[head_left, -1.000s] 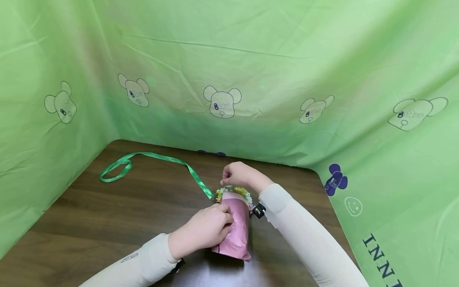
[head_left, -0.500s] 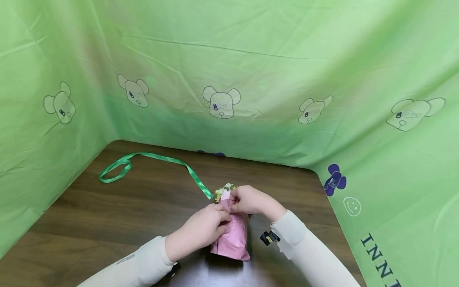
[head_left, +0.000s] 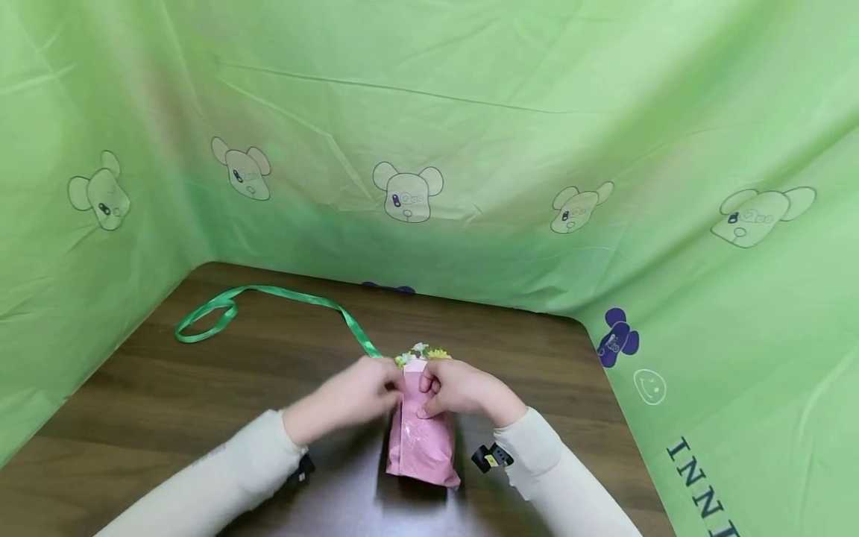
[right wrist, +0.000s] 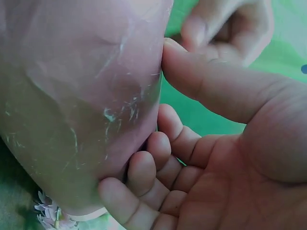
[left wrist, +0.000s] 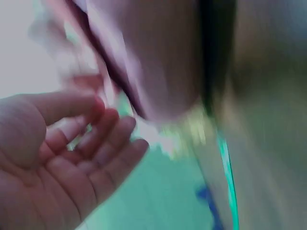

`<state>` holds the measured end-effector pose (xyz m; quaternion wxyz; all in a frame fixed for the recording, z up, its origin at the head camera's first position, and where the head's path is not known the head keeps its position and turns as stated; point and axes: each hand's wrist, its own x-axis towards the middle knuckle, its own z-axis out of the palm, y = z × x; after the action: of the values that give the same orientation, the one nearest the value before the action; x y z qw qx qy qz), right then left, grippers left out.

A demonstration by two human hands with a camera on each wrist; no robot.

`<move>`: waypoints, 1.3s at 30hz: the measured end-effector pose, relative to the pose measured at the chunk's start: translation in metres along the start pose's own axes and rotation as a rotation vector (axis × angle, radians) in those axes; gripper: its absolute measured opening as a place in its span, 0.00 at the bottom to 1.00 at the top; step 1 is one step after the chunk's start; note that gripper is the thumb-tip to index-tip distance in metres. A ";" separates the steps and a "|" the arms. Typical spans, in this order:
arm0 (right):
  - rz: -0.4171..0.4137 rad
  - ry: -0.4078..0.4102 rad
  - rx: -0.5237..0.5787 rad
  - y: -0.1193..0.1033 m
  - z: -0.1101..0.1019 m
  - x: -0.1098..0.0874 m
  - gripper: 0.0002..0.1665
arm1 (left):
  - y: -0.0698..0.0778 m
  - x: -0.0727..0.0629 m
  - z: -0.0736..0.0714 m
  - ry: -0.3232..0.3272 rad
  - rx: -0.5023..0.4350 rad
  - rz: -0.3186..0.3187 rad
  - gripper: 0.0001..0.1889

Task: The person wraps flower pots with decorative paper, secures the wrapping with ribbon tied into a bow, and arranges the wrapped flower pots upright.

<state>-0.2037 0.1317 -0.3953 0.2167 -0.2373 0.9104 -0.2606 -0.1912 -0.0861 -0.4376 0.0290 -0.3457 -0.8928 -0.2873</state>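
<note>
A small bouquet in shiny pink wrapping paper (head_left: 424,446) lies on the table, its yellow and white flowers (head_left: 420,350) showing at the far end. My right hand (head_left: 463,388) holds the paper near the flowers, thumb across its upper face; the right wrist view shows the fingertips along the edge of the wrapper (right wrist: 91,96). Just left of the bouquet is my left hand (head_left: 352,397), blurred in the left wrist view, its fingers loosely bent and nothing in them. A green satin ribbon (head_left: 295,296) runs to the flower end, where my left hand hides its tip.
The ribbon's other end is looped on the brown wooden table (head_left: 168,403) at the far left. A green curtain (head_left: 510,119) printed with bear heads encloses the back and both sides. Each wrist wears a small black camera, such as the right wrist camera (head_left: 492,457).
My right hand has come down from beyond the flowers onto the upper part of the wrapper. My left hand has let go of the paper and moved left and away.
</note>
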 end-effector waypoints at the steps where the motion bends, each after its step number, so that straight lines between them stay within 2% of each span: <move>1: 0.004 0.005 -0.001 0.000 0.000 0.000 0.18 | -0.012 0.006 -0.007 -0.009 0.007 0.001 0.02; 5: 0.017 0.019 0.001 0.001 0.002 -0.001 0.18 | -0.069 0.028 -0.028 -0.008 0.109 -0.003 0.02; 7: 0.020 0.022 -0.004 0.002 0.003 0.000 0.18 | -0.098 0.036 -0.033 -0.009 0.194 0.001 0.04; 10: 0.030 0.022 -0.007 0.001 0.004 0.000 0.18 | -0.134 0.042 -0.036 -0.032 0.326 -0.013 0.07; 13: 0.038 0.020 -0.007 0.001 0.005 0.001 0.18 | -0.156 0.045 -0.036 -0.080 0.365 0.015 0.09; 16: 0.041 0.020 0.000 0.002 0.005 0.001 0.18 | -0.166 0.047 -0.032 -0.161 0.349 0.051 0.12; 18: 0.041 0.019 0.007 0.002 0.006 0.001 0.18 | -0.168 0.048 -0.027 -0.209 0.342 0.080 0.12; 20: 0.042 0.017 0.012 0.002 0.006 0.001 0.18 | -0.169 0.049 -0.022 -0.228 0.353 0.104 0.10; 24: 0.048 0.021 0.013 0.001 0.005 -0.001 0.18 | -0.166 0.054 -0.015 -0.192 0.419 0.155 0.07; 26: 0.047 0.025 0.007 -0.001 0.005 -0.001 0.18 | -0.166 0.057 -0.013 -0.178 0.432 0.116 0.09; 28: 0.043 0.034 0.000 -0.002 0.006 -0.001 0.18 | -0.164 0.061 -0.015 -0.173 0.404 0.033 0.10; 31: 0.028 0.058 -0.024 -0.004 0.008 -0.002 0.17 | -0.156 0.070 -0.023 -0.147 0.290 -0.117 0.09; 33: 0.019 0.079 -0.043 -0.006 0.010 -0.003 0.17 | -0.145 0.078 -0.033 -0.126 0.209 -0.186 0.08; 36: 0.010 0.112 -0.087 -0.011 0.013 -0.006 0.16 | -0.124 0.094 -0.050 -0.101 0.124 -0.224 0.07; 39: 0.004 0.144 -0.142 -0.016 0.014 -0.007 0.16 | -0.101 0.111 -0.065 -0.088 0.074 -0.215 0.06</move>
<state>-0.1858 0.1178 -0.3949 0.1339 -0.2309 0.9403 -0.2113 -0.3488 -0.1142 -0.4048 -0.0286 -0.2588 -0.9352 -0.2401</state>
